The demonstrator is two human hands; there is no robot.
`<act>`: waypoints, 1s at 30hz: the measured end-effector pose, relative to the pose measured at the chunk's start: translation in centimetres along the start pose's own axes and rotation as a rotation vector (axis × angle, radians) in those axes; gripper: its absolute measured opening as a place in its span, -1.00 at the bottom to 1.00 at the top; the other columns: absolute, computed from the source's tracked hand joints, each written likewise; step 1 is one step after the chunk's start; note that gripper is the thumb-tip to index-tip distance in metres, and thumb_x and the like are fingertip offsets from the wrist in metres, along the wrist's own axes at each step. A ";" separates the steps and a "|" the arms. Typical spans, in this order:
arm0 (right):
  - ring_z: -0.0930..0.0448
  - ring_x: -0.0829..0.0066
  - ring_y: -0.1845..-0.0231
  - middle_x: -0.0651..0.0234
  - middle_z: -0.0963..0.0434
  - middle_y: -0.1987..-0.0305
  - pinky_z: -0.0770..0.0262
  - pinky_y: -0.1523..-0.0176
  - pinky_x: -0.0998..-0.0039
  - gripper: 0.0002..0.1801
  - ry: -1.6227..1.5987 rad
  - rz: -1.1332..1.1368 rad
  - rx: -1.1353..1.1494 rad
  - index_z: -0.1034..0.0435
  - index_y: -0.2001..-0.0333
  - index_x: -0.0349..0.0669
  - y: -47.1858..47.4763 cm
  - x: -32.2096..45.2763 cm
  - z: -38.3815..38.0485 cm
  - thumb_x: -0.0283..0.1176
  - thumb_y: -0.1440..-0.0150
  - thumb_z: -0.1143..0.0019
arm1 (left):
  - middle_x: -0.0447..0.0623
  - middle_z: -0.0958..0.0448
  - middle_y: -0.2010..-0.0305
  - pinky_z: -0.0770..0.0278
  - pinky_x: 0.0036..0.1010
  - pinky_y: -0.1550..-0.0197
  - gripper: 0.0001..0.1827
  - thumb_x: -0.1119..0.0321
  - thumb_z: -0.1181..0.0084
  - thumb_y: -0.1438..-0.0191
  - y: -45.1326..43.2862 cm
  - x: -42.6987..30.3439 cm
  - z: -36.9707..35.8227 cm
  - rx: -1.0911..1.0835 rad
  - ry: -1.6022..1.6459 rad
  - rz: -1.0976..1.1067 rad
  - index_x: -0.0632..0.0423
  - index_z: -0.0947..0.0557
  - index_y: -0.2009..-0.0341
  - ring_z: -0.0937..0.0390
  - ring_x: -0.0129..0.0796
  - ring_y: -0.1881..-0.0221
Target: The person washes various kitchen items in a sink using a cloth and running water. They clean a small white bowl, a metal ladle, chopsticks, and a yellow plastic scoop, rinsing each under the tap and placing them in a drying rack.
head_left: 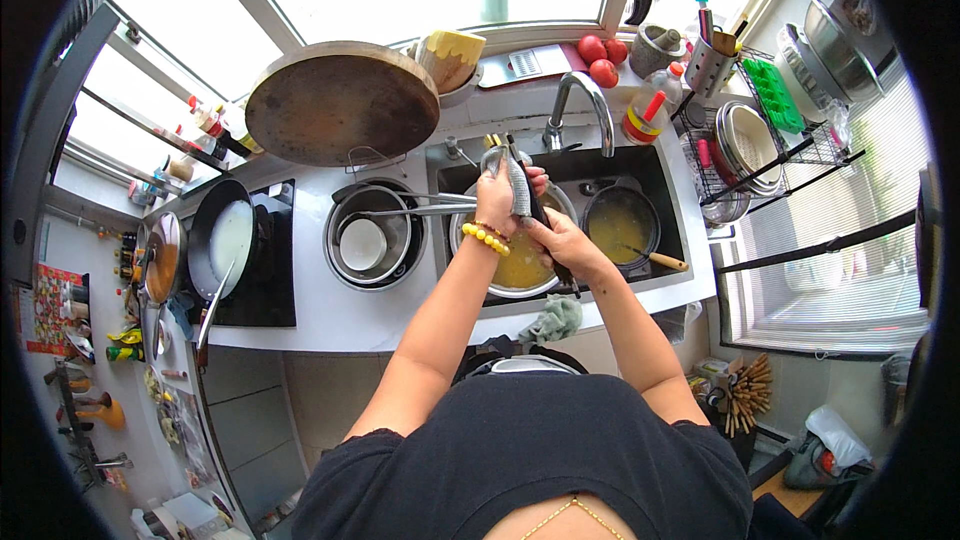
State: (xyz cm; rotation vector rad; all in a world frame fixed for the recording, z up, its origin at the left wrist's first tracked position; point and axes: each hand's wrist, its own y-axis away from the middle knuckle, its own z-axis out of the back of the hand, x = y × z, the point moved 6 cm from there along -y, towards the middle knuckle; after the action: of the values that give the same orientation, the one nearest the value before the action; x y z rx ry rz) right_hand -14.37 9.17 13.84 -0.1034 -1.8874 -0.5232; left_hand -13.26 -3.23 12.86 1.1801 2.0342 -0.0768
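Observation:
Over the sink (pixel 679 240), my left hand (pixel 496 199) wraps a grey cloth (pixel 517 180) around a bundle of dark chopsticks (pixel 537 202), some with gold-coloured ends. Lower down, my right hand (pixel 564 244) grips the same bundle, which slants across both palms. Beneath them a large metal basin (pixel 459 236) holds cloudy yellowish water; my hands and forearms hide part of it. To the right, a dark pot (pixel 619 229) with similar water stands in the sink, a wooden-handled utensil (pixel 666 262) leaning on its rim. The chrome faucet (pixel 581 86) arches behind my hands.
Left of the sink are nested metal pots (pixel 409 240) with a white bowl (pixel 363 244) inside. A wok (pixel 199 259) rests on the cooktop. A round wooden cutting board (pixel 341 105) stands behind. A green rag (pixel 553 319) hangs at the counter edge. Right is a dish rack (pixel 750 187).

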 end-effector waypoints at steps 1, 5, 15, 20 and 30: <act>-0.20 0.75 0.70 0.57 -0.22 0.63 -0.09 0.64 0.65 -0.79 -0.004 0.002 0.000 -0.22 0.34 -0.15 0.1 -0.1 -0.4 -0.27 -0.23 0.06 | 0.25 -0.54 0.37 -0.61 -0.30 0.37 -0.56 0.12 0.29 -0.28 -0.3 -0.2 0.3 -0.011 0.003 0.002 0.32 -0.40 0.24 -0.57 -0.09 0.43; -0.14 0.77 0.72 0.59 -0.17 0.64 -0.01 0.67 0.65 -0.78 -0.135 -0.070 0.008 -0.21 0.36 -0.14 0.6 -0.9 -0.3 -0.26 -0.24 0.08 | 0.24 -0.55 0.44 -0.60 -0.30 0.36 -0.49 0.07 0.37 -0.29 -0.1 -0.8 -0.5 -0.105 -0.095 0.074 0.34 -0.42 0.24 -0.57 -0.11 0.45; -0.09 0.73 0.82 0.59 -0.12 0.74 0.03 0.73 0.60 -0.72 -0.258 -0.268 0.117 -0.24 0.42 -0.14 0.7 0.9 0.1 -0.20 -0.24 0.09 | 0.19 -0.51 0.22 -0.55 -0.33 0.20 -0.67 0.22 0.23 -0.27 -0.7 -1.9 -1.8 0.241 0.036 -0.108 0.21 -0.39 0.04 -0.51 -0.20 0.29; -0.08 0.76 0.80 0.62 -0.11 0.73 0.04 0.72 0.64 -0.74 -0.189 -0.113 0.057 -0.23 0.43 -0.11 -0.8 1.5 1.3 -0.22 -0.24 0.08 | 0.13 -0.55 0.20 -0.48 -0.35 0.07 -0.65 0.20 0.20 -0.20 2.1 2.1 -2.3 0.407 -0.095 0.087 0.19 -0.50 0.13 -0.54 -0.22 0.21; -0.20 0.72 0.79 0.53 -0.26 0.70 -0.06 0.72 0.58 -0.83 0.163 -0.005 -0.082 -0.28 0.40 -0.18 -0.4 0.9 2.2 -0.34 -0.18 0.04 | 0.45 -0.23 -0.07 -0.25 -0.15 -0.13 -0.15 -0.11 0.01 -0.07 0.4 -0.3 0.5 -0.122 -1.686 -0.598 0.32 -0.11 -0.21 -0.28 0.28 -0.05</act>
State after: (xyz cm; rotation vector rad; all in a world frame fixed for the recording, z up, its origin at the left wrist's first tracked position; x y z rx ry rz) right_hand -16.80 9.52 13.93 -0.1072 -1.7083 -0.5946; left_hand -12.60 -3.46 12.85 0.0814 0.7145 -0.8793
